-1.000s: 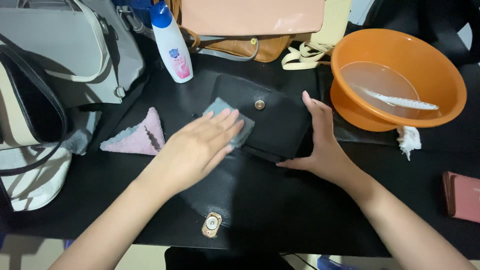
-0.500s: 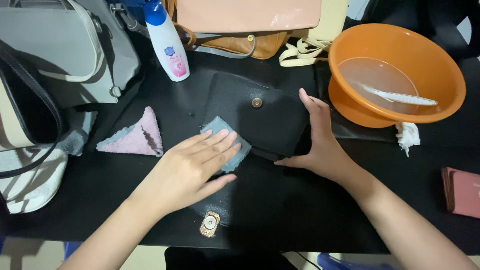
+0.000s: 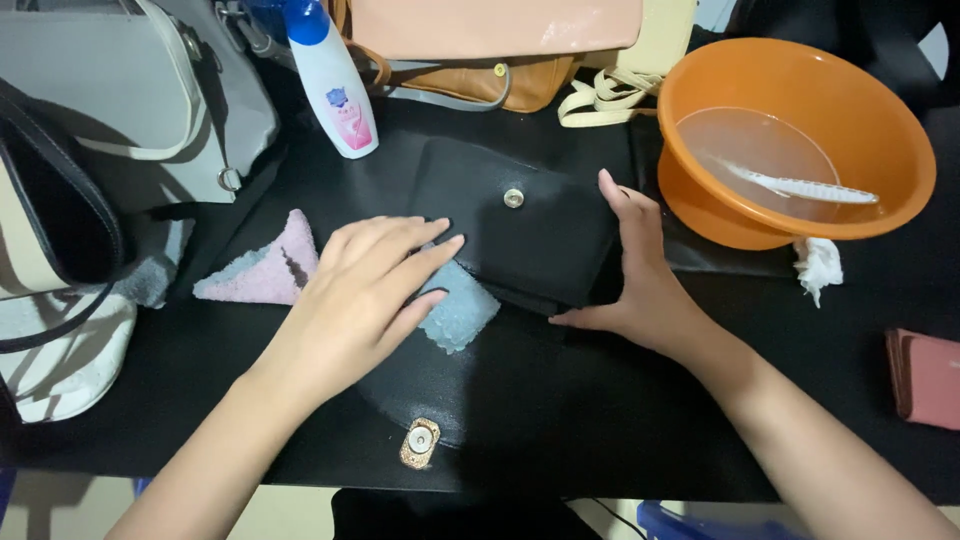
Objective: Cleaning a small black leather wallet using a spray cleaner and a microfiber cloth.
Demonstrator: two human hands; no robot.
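**Black handbag opened flat beneath two hands**

While the flap lies unfolded toward the viewer, its gold clasp [image 3: 419, 443] sits nearest, at the table's front edge. Black handbag [image 3: 540, 235]: matte, grained, centred on the dark table [image 3: 160, 370], a small round snap [image 3: 513, 198] on its body. Left hand [image 3: 355, 300]: fingers extended and close together, pressing a pale blue cloth [image 3: 460, 312] flat on the flap. Right hand [image 3: 645, 275]: fingers together, thumb spread, resting against the bag's right edge. Left of the cloth, a pink cloth [image 3: 265, 270]. Farther back, a white lotion bottle [image 3: 335, 90], a tan bag [image 3: 500, 40] and an orange basin [image 3: 800, 140] holding water and a white brush [image 3: 800, 187]
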